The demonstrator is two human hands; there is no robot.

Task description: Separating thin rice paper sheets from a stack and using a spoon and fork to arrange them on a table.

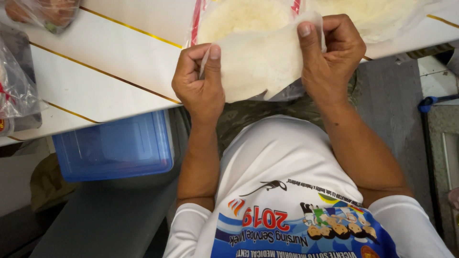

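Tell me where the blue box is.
In the head view the blue box sits lower left, below the white table's edge, just left of the left hand's forearm.

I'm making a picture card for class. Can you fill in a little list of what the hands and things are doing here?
Left hand: left hand pinches the edge of a thin white sheet
Right hand: right hand pinches the sheet's other edge
Sheet: held up over the table edge
Behind it: open plastic bag with a pale round stack inside
Table: white table with thin gold lines
Below: blue plastic box
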